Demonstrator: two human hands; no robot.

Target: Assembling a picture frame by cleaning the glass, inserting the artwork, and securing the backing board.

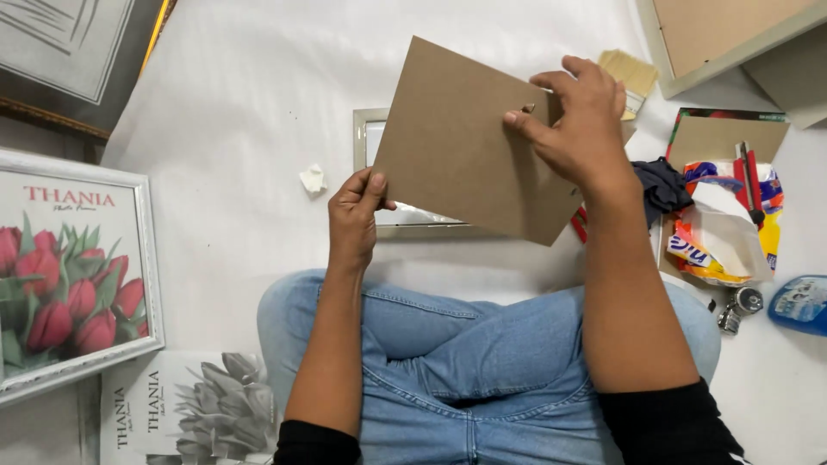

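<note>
Your crossed legs in blue jeans (482, 362) are filling the bottom centre of the frame, and your two forearms are reaching up from them. Your left hand (355, 215) is pinching the lower left corner of a brown backing board (457, 142), thumb on top. Your right hand (579, 120) is gripping the board's right edge, fingers curling around a small metal tab there. You are holding the board tilted, just above a pale picture frame (370, 138) lying on the white sheet (250, 112) at centre. A framed tulip print (69, 275) is lying at the left edge, a crumpled paper scrap (313, 179) is sitting left of the frame, and a paintbrush (631, 73) is showing past your right hand.
</note>
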